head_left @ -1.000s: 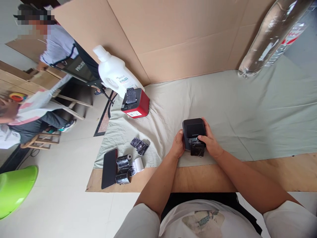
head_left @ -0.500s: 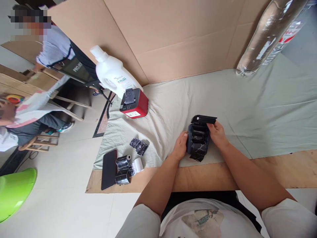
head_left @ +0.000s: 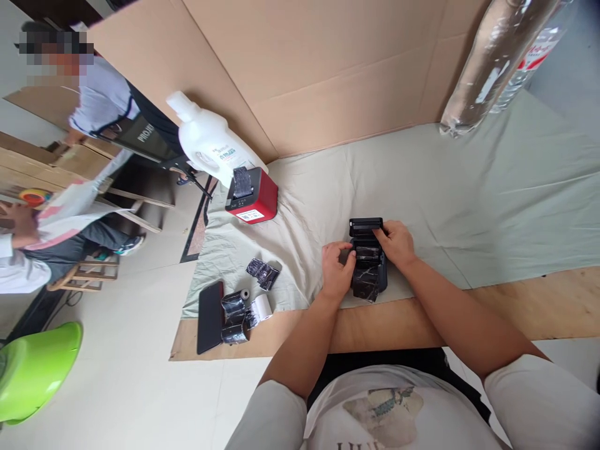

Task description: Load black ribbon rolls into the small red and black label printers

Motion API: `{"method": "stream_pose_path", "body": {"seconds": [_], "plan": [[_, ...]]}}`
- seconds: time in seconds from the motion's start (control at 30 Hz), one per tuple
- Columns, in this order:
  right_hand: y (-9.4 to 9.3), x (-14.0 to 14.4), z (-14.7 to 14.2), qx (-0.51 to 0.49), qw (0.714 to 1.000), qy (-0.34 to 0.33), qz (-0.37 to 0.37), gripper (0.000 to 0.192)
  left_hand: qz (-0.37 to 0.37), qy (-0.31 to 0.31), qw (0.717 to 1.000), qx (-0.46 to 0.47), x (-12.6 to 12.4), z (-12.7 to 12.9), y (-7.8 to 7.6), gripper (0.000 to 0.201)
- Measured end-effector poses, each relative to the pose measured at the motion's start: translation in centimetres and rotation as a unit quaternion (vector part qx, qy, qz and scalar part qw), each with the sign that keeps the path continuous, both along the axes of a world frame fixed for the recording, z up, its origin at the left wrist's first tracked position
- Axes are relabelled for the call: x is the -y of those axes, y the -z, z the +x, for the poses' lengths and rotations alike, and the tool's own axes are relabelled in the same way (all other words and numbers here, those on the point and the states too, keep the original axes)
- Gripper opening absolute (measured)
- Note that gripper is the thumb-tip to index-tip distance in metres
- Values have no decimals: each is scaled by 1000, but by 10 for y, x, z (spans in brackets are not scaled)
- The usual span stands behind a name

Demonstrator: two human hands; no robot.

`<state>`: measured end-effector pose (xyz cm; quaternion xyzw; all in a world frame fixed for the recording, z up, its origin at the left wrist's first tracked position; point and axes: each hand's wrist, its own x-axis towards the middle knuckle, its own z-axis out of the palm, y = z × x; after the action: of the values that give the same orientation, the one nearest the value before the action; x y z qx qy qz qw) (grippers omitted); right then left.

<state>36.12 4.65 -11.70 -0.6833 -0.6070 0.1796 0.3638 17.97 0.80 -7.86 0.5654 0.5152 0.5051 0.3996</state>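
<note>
A small black portable printer [head_left: 383, 278] lies on the cloth in front of me with its lid [head_left: 365, 223] raised at the far side. Dark, glossy printed paper [head_left: 366, 284] fills its bay and hangs over the near edge. My left hand [head_left: 336, 270] is at the printer's left side, fingers bent, with thumb and forefinger closed at its edge. On the other side, my right hand [head_left: 397, 245] grips the printer by the lid and upper right corner. Some right fingertips are hidden behind the lid.
A red and black printer [head_left: 266, 197] stands left, by a white jug [head_left: 213, 140]. Nearer are a phone [head_left: 209, 317], paper rolls [head_left: 261, 307] and a crumpled dark strip [head_left: 264, 273]. Bottles [head_left: 482, 75] stand back right against cardboard [head_left: 337, 69]. Another person [head_left: 100, 84] sits far left.
The lid has swung from a slant to nearly square with the printer. My left hand's fingers have shifted up and bent at the edge. My right hand has moved slightly left with the lid.
</note>
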Motion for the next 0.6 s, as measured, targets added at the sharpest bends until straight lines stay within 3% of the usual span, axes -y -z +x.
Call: {"method": "stream_pose_path", "body": {"seconds": [0.2, 0.37, 0.43, 0.6], "plan": [[1, -1, 0, 7, 1000, 2, -12, 53, 19, 130, 983, -129, -19, 8, -20, 6], [0, -1, 0, -4, 1000, -3, -16, 52, 100, 269, 915, -285, -43, 16, -20, 4], [-1, -1, 0, -12, 1000, -7, -19, 53, 96, 293, 900, -307, -47, 21, -19, 11], [-2, -1, 0, -22, 999, -10, -21, 56, 21, 273, 914, -301, -45, 36, -27, 23]]}}
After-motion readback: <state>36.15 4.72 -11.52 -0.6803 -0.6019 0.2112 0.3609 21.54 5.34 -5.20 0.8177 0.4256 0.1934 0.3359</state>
